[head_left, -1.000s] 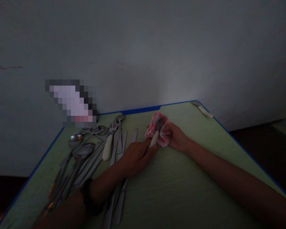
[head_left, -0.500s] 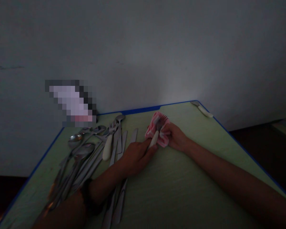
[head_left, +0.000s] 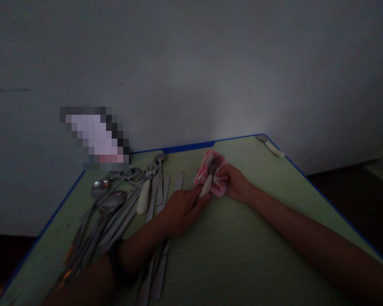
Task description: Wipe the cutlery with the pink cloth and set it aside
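My left hand (head_left: 187, 210) is closed round the pale handle of a fork (head_left: 207, 185), whose tines point up and to the right. Behind the fork's metal head lies a crumpled pink and white cloth (head_left: 205, 164). My right hand (head_left: 238, 182) grips the cloth at its right side, thumb pressed near the fork's neck. Beneath and beside my left forearm, several table knives (head_left: 179, 181) lie lengthwise. Part of the fork's handle is hidden in my left hand.
Left of my hands, a pile of cutlery holds several spoons (head_left: 101, 187) and a fork with a pale handle (head_left: 143, 198). Another pale-handled utensil (head_left: 274, 148) rests at the far right corner of the green, blue-edged table (head_left: 258, 250). A blurred-out object (head_left: 95, 138) leans against the wall.
Hardly anything differs. The fork's head has shifted very slightly against the cloth, and both hands keep their places.
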### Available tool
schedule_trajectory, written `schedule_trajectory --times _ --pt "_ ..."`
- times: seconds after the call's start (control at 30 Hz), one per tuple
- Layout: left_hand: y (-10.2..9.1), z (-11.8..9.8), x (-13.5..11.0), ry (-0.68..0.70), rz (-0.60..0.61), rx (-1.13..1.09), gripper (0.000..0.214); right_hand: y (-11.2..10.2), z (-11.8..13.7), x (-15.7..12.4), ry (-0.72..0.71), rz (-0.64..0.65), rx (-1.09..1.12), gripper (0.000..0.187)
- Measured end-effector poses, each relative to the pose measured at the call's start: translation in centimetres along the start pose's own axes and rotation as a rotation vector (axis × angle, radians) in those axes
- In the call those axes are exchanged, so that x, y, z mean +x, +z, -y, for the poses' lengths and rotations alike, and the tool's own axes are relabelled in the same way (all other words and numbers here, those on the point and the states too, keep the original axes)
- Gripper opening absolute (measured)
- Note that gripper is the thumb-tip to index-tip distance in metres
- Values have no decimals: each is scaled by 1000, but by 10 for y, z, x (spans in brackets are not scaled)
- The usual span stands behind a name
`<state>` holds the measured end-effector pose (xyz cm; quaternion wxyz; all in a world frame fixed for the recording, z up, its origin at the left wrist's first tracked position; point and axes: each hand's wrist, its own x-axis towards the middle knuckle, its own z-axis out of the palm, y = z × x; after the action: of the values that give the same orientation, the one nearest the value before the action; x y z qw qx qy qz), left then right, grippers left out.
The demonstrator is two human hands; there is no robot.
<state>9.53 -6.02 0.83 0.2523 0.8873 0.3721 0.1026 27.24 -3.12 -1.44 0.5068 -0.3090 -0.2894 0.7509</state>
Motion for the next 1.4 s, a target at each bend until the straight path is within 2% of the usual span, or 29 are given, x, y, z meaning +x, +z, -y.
schedule_trajectory --times 0.37,0.63,1.17,1.4 --pt "-1 -2 0 -14 18 -6 38 -1 -1 2 -5 33 -16 7" --pt "2 1 0 8 -2 -29 36 1 0 2 -6 67 -6 15" --pt "0 0 0 -8 11 -4 38 -1 -1 1 6 5 10 11" --pt "-1 -1 0 6 9 -16 38 -2 -1 1 -1 65 -10 14"
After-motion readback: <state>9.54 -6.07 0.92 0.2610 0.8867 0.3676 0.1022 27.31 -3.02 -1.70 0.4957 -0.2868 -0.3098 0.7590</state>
